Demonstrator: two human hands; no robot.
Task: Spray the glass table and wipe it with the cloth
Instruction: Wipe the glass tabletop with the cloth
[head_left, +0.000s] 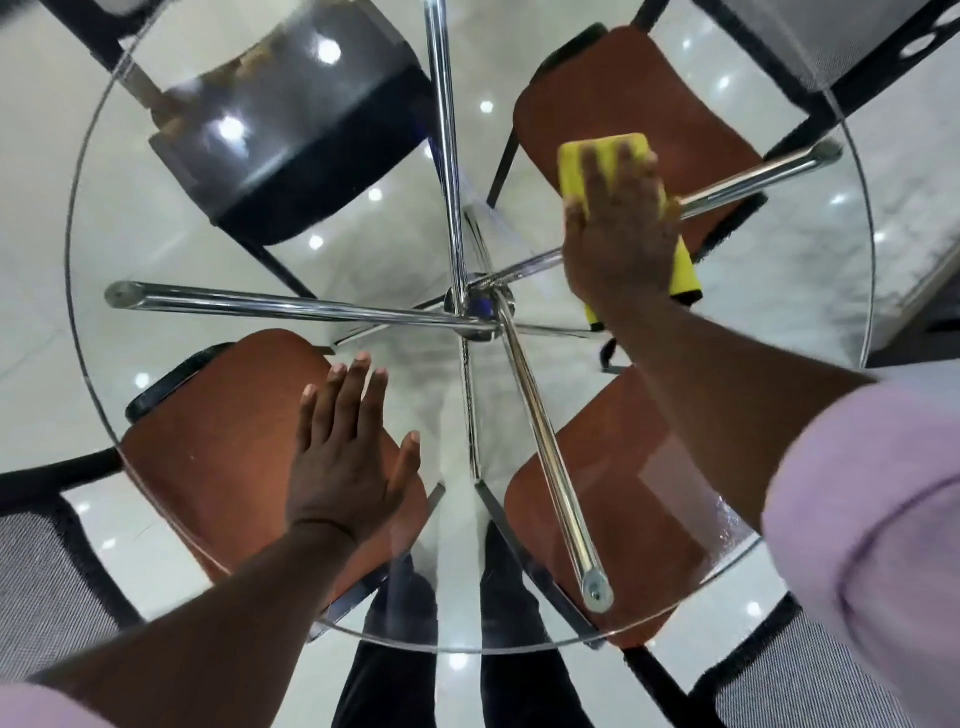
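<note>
Right hand (621, 234): flat on top of the yellow cloth (597, 153), out on the far right part of the glass surface (156, 249), arm stretched well forward.
Right grip: released. The fingers are straight and spread, pressing the cloth down onto the glass, with nothing curled round it; the fingertips are motion-blurred.
Yellow cloth: a folded pad under the palm, its far edge poking out past the fingertips, and a dark-trimmed tail trailing back beside the wrist.
Left hand (348, 462): palm down over the near left of the glass, well apart from the cloth.
Left grip: released as well. Fingers straight and close together, thumb angled out, holding nothing; whether it presses the glass or just hovers, I cannot tell.
Glass surface: round and clear, seen from straight above, with points of light glinting across it.
Droplets (727, 514): a wet, beaded patch at the near right edge, just beside the right forearm.
Chrome bars (291, 306): beneath the glass, fanning out from a central hub (475, 306); one runs under the cloth.
Orange chair seats (208, 441): three tucked below, at near left under the left hand, near right, and far right under the cloth.
Black chair seat (291, 156): below the far left.
Sleeve (872, 519): lilac, on the right upper arm.
Trousers (405, 649): dark, showing through the near edge of the glass.
</note>
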